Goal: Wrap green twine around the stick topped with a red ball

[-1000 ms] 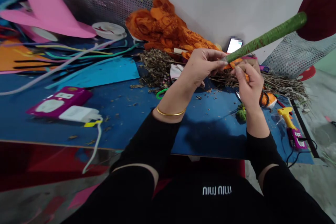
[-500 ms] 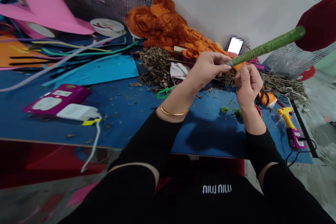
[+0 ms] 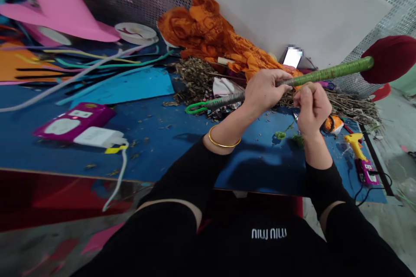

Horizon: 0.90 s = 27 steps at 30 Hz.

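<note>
Stem [image 3: 334,72] wrapped in green, left hand [image 3: 264,91] clamped round its grey part, right hand [image 3: 312,107] pinched together on green strand [image 3: 280,135]

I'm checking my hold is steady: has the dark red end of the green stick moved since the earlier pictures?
Yes: the dark red end has moved down in the view, closer to the yellow glue gun.

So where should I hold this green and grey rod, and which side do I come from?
Probably the slim grey-wrapped length, coming from the near side, as the left hand does. The rod slants up to the right in view and ends there in a bulky dark red head, likely awkward to grip; the grey part is narrow and looks straight.
</note>
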Motion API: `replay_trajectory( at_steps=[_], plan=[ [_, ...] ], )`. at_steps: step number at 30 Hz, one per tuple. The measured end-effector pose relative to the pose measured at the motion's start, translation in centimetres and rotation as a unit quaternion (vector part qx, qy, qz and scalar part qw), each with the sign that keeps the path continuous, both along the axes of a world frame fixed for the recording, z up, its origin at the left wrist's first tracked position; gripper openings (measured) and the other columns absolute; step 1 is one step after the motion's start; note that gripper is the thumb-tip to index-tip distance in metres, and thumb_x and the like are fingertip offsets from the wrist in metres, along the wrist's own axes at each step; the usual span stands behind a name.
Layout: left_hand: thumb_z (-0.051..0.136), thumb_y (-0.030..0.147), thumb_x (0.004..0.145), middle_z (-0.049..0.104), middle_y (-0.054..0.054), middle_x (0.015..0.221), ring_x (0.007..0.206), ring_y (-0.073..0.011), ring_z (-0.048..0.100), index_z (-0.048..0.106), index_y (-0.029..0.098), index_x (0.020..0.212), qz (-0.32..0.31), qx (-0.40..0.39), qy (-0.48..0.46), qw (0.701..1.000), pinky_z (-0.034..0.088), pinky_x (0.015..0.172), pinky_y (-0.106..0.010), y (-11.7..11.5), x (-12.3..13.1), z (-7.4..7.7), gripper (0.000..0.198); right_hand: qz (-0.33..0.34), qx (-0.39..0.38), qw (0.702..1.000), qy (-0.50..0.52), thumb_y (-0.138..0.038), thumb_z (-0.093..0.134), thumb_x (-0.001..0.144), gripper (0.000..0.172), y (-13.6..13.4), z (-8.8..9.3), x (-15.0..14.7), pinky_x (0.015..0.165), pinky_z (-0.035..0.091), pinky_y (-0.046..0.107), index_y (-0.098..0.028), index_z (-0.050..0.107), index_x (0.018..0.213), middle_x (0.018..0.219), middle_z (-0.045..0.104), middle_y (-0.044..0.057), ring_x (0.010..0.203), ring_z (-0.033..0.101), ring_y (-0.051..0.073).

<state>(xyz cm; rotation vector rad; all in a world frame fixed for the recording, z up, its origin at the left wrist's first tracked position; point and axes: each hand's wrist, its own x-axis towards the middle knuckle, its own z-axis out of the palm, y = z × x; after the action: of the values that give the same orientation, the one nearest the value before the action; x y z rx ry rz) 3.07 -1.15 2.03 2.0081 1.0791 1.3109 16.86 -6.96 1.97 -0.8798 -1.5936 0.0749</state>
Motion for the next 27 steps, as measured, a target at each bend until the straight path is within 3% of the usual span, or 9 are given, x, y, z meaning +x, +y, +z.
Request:
replay_trajectory(
  at_steps=[3,6,12,18,21,27],
  plan=[
    [0.076,0.023,0.085,0.084,-0.002,0.100,0.091,-0.0217,0.073,0.085,0.028,0.106,0.066,0.031,0.036,0.997,0.055,0.083,-0.032,-0.4,-0.1,0.0,0.023,-0.030,-0.043,0.998,0.024,-0.064,0.037,0.105,0.047,0.5,0.7,1.1,0.075,0.060,0.041,-0.029,0.064,0.090,0.079,0.062,0.003,0.086,0.072,0.021],
    [0.079,0.026,0.084,0.084,-0.001,0.099,0.093,-0.0242,0.074,0.084,0.031,0.104,0.079,0.062,0.060,0.993,0.055,0.084,-0.034,-0.6,-0.1,-0.1,0.021,-0.042,-0.065,0.997,0.023,-0.064,0.038,0.105,0.046,0.8,1.1,2.0,0.083,0.062,0.047,-0.031,0.068,0.097,0.097,0.074,0.006,0.109,0.074,0.027],
    [0.073,0.027,0.087,0.082,-0.004,0.111,0.105,-0.0305,0.074,0.082,0.030,0.114,0.065,0.045,0.136,0.988,0.054,0.088,-0.040,-1.2,0.1,0.1,0.029,-0.011,-0.075,0.996,0.049,-0.058,0.052,0.104,0.035,0.8,1.4,2.1,0.091,0.065,0.045,-0.030,0.070,0.093,0.103,0.081,0.003,0.098,0.077,0.023],
    [0.066,0.029,0.092,0.082,-0.006,0.103,0.092,-0.0251,0.073,0.081,0.027,0.114,0.062,0.134,0.212,0.966,0.050,0.077,-0.035,-1.8,0.6,-0.3,0.026,-0.062,-0.083,0.995,0.002,-0.059,0.044,0.106,0.045,1.9,1.3,2.8,0.103,0.062,0.049,-0.028,0.075,0.099,0.105,0.080,0.005,0.108,0.076,0.024],
    [0.060,0.025,0.096,0.079,-0.009,0.097,0.084,-0.0247,0.071,0.080,0.023,0.113,0.052,0.170,0.259,0.949,0.047,0.071,-0.036,-2.1,0.9,-0.2,0.027,-0.053,-0.118,0.992,-0.011,-0.065,0.040,0.105,0.052,2.6,1.0,3.6,0.102,0.061,0.052,-0.028,0.076,0.105,0.109,0.079,0.008,0.115,0.074,0.027],
    [0.052,0.019,0.098,0.078,-0.012,0.098,0.084,-0.0274,0.070,0.073,0.020,0.128,0.030,0.235,0.292,0.927,0.046,0.072,-0.039,-2.4,1.3,0.1,0.037,-0.055,-0.150,0.987,0.004,-0.065,0.047,0.102,0.051,3.1,1.3,4.3,0.104,0.061,0.050,-0.025,0.076,0.094,0.097,0.079,0.006,0.105,0.075,0.024]
  ],
)
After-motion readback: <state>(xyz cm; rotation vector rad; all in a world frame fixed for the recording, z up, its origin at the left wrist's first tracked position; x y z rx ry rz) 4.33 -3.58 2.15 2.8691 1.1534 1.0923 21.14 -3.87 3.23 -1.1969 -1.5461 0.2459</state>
